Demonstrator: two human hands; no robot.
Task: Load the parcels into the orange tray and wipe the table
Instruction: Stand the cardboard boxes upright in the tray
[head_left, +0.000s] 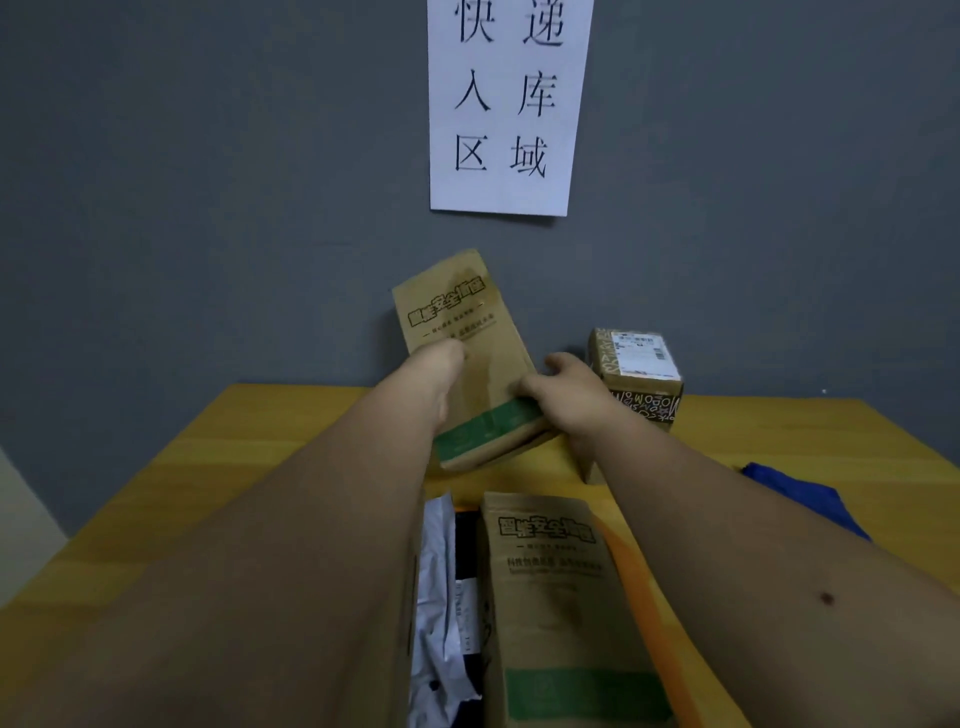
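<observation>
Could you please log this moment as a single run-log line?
both hands: left hand and right hand hold kraft envelope | orange tray: part-loaded | patterned box: on table | blue cloth: untouched

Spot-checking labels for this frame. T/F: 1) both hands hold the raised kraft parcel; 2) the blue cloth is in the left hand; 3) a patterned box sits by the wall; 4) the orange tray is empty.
1) Both hands, left hand and right hand, hold the raised kraft parcel: true.
2) False: the blue cloth lies on the table, untouched.
3) The patterned box sits by the wall: true.
4) False: the orange tray already holds a kraft parcel and more.
</observation>
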